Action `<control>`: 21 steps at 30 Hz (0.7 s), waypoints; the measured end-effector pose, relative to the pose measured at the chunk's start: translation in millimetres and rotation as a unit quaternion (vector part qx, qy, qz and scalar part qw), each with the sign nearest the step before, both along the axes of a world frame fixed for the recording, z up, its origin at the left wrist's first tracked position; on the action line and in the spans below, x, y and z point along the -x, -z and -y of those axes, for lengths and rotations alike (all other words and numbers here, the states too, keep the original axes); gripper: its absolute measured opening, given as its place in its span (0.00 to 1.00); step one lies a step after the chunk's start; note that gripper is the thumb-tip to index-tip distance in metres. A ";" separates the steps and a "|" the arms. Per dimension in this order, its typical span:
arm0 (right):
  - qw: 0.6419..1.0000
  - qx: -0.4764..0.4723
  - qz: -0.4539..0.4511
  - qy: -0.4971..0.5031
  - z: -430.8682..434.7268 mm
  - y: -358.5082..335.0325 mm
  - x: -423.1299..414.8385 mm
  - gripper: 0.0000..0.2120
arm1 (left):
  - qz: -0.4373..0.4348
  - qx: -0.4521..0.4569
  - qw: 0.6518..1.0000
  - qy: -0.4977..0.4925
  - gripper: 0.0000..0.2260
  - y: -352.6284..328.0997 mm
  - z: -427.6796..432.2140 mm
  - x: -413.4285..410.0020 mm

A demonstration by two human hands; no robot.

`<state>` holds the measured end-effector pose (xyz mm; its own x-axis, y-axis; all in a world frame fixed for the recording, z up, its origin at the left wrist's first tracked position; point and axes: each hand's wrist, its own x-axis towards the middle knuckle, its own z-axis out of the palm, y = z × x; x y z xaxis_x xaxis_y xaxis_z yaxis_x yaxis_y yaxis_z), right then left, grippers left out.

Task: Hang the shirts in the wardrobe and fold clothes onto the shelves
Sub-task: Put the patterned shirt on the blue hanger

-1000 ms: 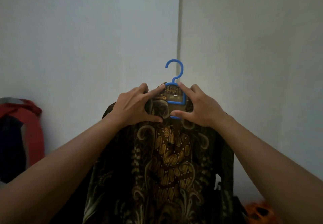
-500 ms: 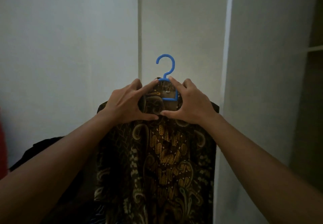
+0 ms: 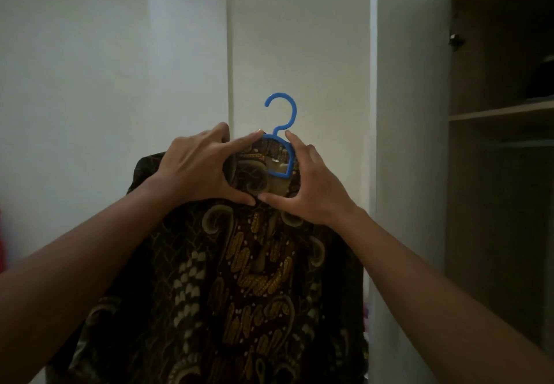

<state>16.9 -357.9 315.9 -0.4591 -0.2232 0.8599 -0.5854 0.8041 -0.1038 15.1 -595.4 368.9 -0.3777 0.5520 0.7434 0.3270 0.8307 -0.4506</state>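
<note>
A dark batik shirt [image 3: 245, 278] with gold and cream patterns hangs in front of me on a blue plastic hanger [image 3: 281, 119], whose hook sticks up above the collar. My left hand [image 3: 198, 170] grips the left side of the collar, thumb below and fingers on top. My right hand [image 3: 305, 185] grips the right side of the collar by the hanger's neck. Both thumbs nearly meet under the collar. The hanger's arms are hidden inside the shirt.
An open wardrobe [image 3: 503, 173] stands at the right, with a wooden shelf [image 3: 500, 112] and a dark item on it. A white wardrobe side panel [image 3: 410, 143] lies between it and the shirt. White walls are behind.
The view has swung right, bringing more of the wardrobe's open interior and shelf into sight. The red garment at the left has gone from view. Both hands keep the same hold on the collar.
</note>
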 end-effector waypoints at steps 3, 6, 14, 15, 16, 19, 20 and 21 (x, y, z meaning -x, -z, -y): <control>0.999 -0.032 0.019 0.035 -9.4 -13.5 -41.0 0.61 | 0.007 -0.020 0.999 0.045 0.54 -4.7 -4.8 -13.7; 0.994 -0.061 0.051 0.080 -18.4 -24.3 -74.9 0.68 | 0.017 -0.034 0.996 0.084 0.55 -7.3 -14.8 -27.2; 0.962 -0.126 0.137 0.198 -38.1 -27.1 -177.7 0.67 | 0.075 -0.073 0.974 0.199 0.55 14.1 -45.2 -66.0; 0.958 -0.123 0.154 0.209 -40.3 -24.7 -190.7 0.66 | 0.083 -0.072 0.971 0.213 0.55 17.3 -51.3 -70.9; 0.956 -0.113 0.165 0.215 -42.8 -21.5 -203.8 0.65 | 0.089 -0.068 0.968 0.226 0.55 20.5 -58.9 -75.8; 0.965 -0.043 0.153 0.207 -57.5 -12.8 -236.3 0.47 | 0.104 -0.063 0.957 0.264 0.54 28.5 -86.1 -89.0; 0.968 -0.019 0.143 0.206 -63.7 -10.9 -247.0 0.39 | 0.108 -0.062 0.952 0.279 0.54 30.9 -95.8 -92.3; 0.968 -0.006 0.135 0.213 -70.1 -9.4 -257.7 0.33 | 0.112 -0.060 0.947 0.296 0.54 33.4 -105.3 -95.6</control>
<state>274.6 -287.8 325.3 -0.7193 0.0253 0.6942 -0.1544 0.9685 -0.1953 110.7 -490.2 335.5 -0.1839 0.6326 0.7524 0.8277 0.5125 -0.2286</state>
